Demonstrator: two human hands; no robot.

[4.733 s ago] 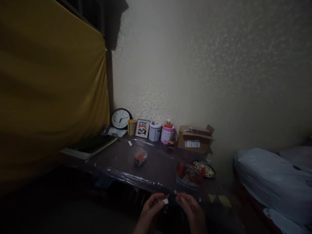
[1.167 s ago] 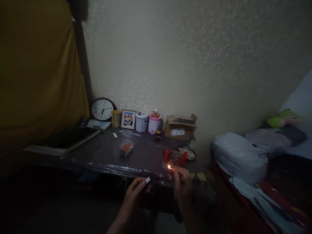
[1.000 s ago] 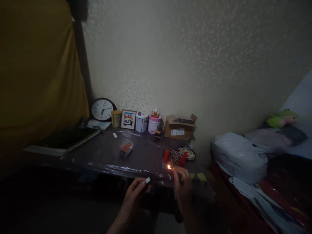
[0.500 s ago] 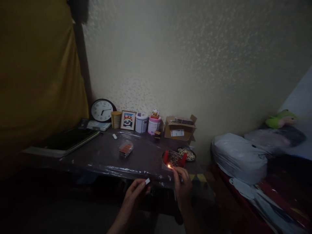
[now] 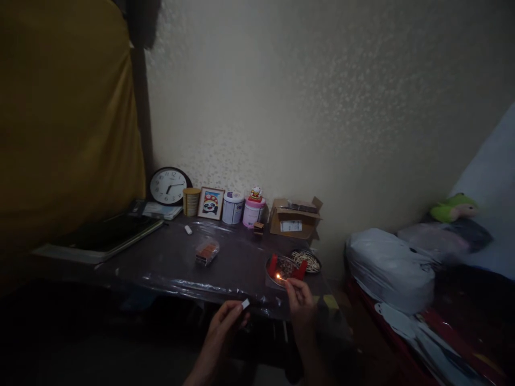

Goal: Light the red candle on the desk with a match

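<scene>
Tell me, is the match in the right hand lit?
Lit: the match pinched in the right hand shows an orange flame at its tip.

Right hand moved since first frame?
Yes: right hand went forward from beside the left hand to the metal bowl, lit match in grip.

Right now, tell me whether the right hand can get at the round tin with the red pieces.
Probably yes: the right hand, pinching a lit match, is at the near rim of the tin with nothing between; the left hand holds a small box.
</scene>
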